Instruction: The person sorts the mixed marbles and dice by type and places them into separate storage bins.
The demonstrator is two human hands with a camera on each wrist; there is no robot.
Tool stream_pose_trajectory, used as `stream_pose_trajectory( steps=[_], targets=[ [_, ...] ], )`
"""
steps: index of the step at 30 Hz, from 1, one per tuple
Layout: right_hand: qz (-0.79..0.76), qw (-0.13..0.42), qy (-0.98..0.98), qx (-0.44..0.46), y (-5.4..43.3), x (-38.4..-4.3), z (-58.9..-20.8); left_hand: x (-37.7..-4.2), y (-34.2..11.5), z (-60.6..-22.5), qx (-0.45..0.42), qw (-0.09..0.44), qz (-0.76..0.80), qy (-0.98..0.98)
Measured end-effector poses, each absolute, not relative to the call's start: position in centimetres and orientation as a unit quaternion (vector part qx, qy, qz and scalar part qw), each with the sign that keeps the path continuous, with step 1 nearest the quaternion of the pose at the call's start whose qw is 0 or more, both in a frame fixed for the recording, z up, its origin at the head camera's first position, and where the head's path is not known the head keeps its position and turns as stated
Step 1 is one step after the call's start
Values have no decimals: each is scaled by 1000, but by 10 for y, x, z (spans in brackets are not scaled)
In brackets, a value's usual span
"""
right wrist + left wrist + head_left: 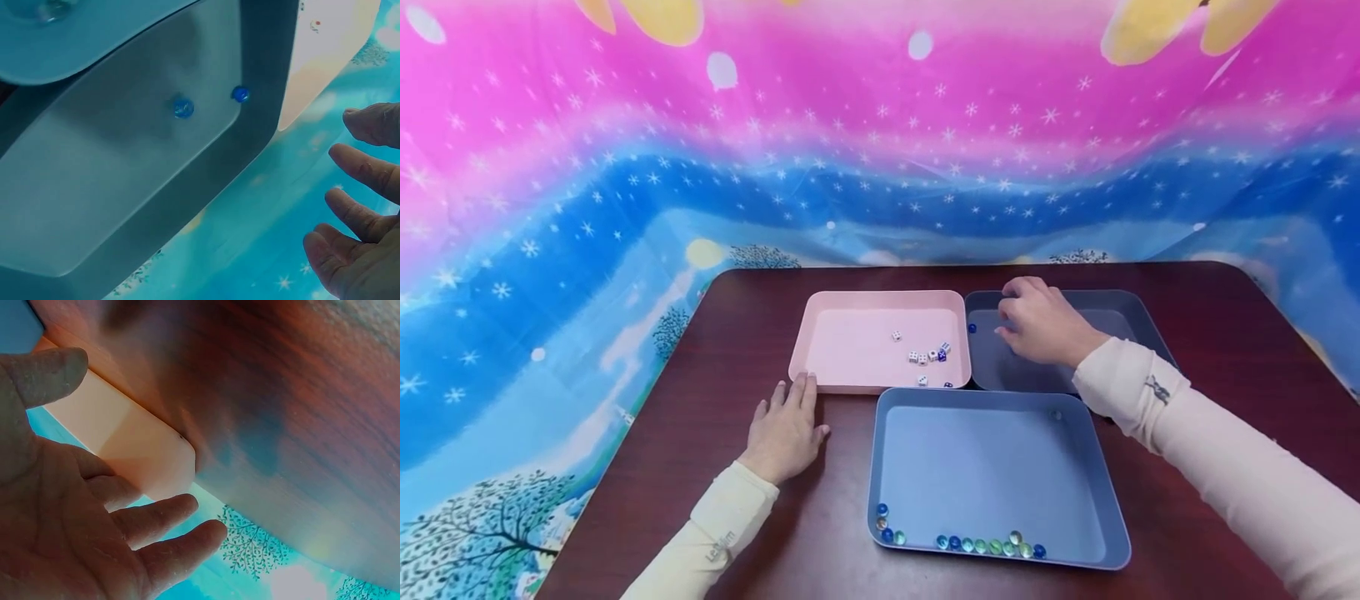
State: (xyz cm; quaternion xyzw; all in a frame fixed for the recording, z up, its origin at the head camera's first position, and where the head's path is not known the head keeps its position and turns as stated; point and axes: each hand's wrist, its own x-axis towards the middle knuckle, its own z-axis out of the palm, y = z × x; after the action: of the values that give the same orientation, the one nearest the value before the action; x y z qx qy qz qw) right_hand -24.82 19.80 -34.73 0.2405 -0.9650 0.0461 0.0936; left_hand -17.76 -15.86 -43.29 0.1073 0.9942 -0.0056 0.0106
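My left hand (784, 432) is at the near left corner of the pink tray (850, 346), its fingers extended; whether they touch the rim I cannot tell. In the left wrist view its palm (56, 512) shows, holding nothing. My right hand (1048, 321) hovers over the dark grey tray (1120, 333). Its fingers (369, 175) are loosely spread in the right wrist view, with nothing between them. Two blue marbles show in that tray: one marble (241, 94) by the side wall, another marble (183, 107) farther in. The head view shows just one blue marble (972, 328); my hand may cover the other.
The blue-grey tray (1000, 400) stands nearest, with several glass marbles (996, 547) along its near edge and one clear marble (1056, 414) at its far right. Several dice (922, 358) lie in the pink tray. A patterned cloth (880, 167) hangs behind the brown table (685, 467).
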Motion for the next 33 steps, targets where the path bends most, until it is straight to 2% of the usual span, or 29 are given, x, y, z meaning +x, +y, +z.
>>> stream_pose_trajectory(
  steps=[10,19,25,33],
  targets=[
    [64,98,-964,238,230,-228,-351,-181,-157,-432,111,15,-8,994],
    [59,125,-953,268,248,-181,-377,-182,-157,-428,105,31,-2,994],
    [29,97,-958,270,252,-163,-390,-181,-159,-429,99,32,-8,995],
    [-20,69,-962,262,255,-162,-404,-178,-158,-433,110,22,-10,994]
  ],
)
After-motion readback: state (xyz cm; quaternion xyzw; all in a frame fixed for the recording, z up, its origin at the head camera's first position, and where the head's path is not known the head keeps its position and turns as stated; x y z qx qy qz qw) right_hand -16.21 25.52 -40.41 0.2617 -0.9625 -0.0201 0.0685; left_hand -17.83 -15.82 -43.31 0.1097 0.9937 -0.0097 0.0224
